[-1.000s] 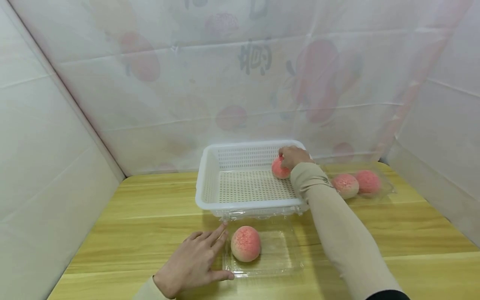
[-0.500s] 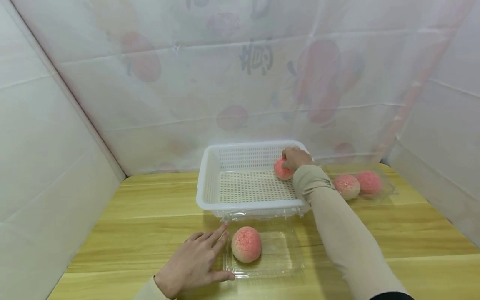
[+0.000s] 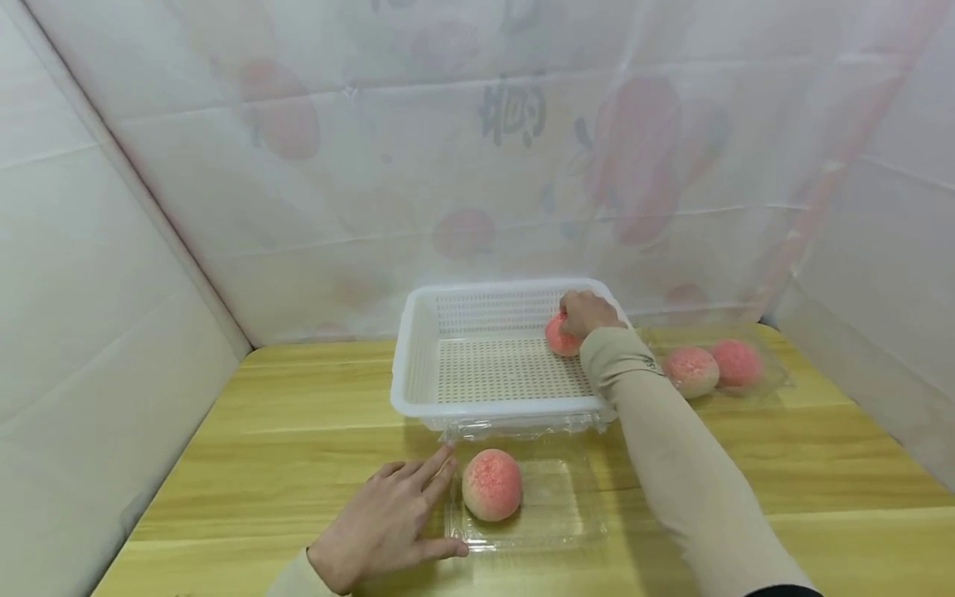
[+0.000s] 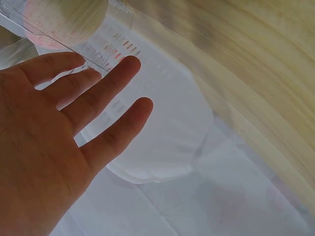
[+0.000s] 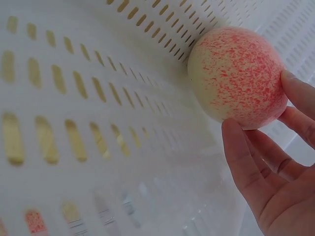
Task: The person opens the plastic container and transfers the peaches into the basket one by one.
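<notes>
My right hand (image 3: 589, 313) grips a pink-and-cream peach (image 5: 236, 76) with thumb and fingers, inside the right end of a white slotted plastic basket (image 3: 406, 356). In the right wrist view the peach sits low against the basket's slotted wall. My left hand (image 3: 388, 522) lies with straight, spread fingers at the left edge of a clear plastic clamshell box (image 3: 552, 497). A second peach (image 3: 492, 485) rests in the left half of that box. The left wrist view shows the fingers (image 4: 110, 93) extended beside the clear edge.
Two more peaches, one paler (image 3: 692, 371) and one pinker (image 3: 736, 363), sit in another clear box (image 3: 772, 377) right of the basket. All stand on a wood-grain table (image 3: 298, 431). Pale printed sheeting (image 3: 358, 191) encloses the back and sides.
Both hands keep nearly the same places. The right hand still holds the peach in the basket's right end; the view has shifted very slightly.
</notes>
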Tool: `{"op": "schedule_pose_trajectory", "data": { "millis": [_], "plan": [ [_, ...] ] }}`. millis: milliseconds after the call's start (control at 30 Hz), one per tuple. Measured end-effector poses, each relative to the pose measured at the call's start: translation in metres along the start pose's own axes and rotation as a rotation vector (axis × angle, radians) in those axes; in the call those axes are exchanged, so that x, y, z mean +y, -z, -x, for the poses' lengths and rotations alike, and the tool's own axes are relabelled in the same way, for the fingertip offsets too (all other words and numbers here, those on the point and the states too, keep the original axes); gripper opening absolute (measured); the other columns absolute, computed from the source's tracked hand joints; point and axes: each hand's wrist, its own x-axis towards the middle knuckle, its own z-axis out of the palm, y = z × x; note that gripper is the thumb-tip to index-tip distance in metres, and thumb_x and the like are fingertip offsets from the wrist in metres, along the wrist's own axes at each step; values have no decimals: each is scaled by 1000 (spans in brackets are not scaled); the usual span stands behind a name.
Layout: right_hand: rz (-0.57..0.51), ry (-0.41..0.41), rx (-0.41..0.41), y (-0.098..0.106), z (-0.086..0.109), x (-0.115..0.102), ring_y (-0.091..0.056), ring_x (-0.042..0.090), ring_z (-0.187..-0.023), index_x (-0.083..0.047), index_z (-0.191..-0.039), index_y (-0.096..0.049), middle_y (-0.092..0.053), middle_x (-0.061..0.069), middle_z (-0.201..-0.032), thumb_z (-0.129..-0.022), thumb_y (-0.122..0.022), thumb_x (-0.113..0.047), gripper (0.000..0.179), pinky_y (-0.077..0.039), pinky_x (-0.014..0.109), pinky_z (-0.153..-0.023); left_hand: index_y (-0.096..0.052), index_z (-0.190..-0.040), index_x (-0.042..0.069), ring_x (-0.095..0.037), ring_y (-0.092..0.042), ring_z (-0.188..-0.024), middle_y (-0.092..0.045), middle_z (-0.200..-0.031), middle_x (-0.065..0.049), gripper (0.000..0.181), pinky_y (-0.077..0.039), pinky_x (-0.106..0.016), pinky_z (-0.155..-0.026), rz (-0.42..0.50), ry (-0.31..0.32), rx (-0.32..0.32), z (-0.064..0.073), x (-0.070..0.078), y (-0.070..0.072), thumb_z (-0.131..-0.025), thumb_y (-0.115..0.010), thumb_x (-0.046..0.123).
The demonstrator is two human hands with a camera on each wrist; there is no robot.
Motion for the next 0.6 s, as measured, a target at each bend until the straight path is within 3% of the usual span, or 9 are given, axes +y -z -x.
{"op": "schedule_pose_trajectory", "data": {
  "millis": [367, 600],
  "plan": [
    [84, 28, -114, 21, 8, -6, -56, 33, -90, -1, -104, -65, -63, 18, -104, -88, -61, -8, 18, -48, 46, -75, -57, -143, 2, -30, -62, -122, -43, -156, -16, 87, -53, -46, -94, -3, -6, -4, 1, 0, 4, -94, -46, 74],
    [40, 46, -156, 22, 13, -2, -55, 32, -91, 3, -108, -64, -63, 18, -104, -90, -63, -12, 23, -47, 45, -76, -56, -144, 2, -31, -62, -122, -43, -156, -17, 89, -53, -47, -95, 3, -6, -27, 2, 2, 4, -94, -45, 75]
  ]
}}
